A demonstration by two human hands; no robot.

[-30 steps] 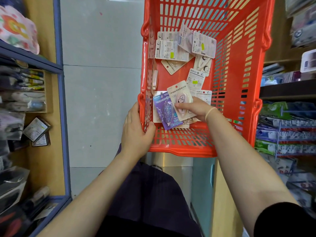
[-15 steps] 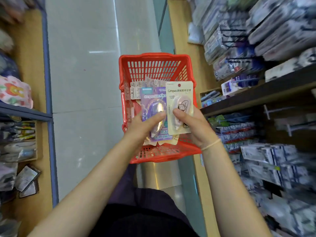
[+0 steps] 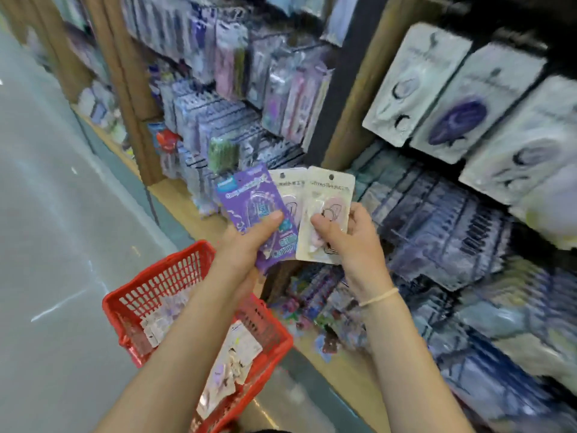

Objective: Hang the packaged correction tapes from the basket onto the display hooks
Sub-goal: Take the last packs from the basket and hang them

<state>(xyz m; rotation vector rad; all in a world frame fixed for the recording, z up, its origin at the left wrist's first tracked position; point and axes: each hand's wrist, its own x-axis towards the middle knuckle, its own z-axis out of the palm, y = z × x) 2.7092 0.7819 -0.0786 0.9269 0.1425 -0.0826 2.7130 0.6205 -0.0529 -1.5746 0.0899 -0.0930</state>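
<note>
The packs have been lifted clear of the red basket [image 3: 175, 295], now seen low at the left with more packs inside. The purple pack [image 3: 249, 207] is pinched by the left hand [image 3: 246, 248], a cream pack [image 3: 327, 198] by the right hand [image 3: 349, 239]. Blurred hanging stock [image 3: 468, 120] is faced at the right.

Two hands [image 3: 246, 245] raised, three packaged correction tapes between them: one purple pack [image 3: 249, 195], two cream packs [image 3: 288, 185]. One red basket [image 3: 175, 270] below, several more packs inside, too blurred to count. Three large white packs [image 3: 415, 85] hanging at upper right. One wristband [image 3: 379, 296].
</note>
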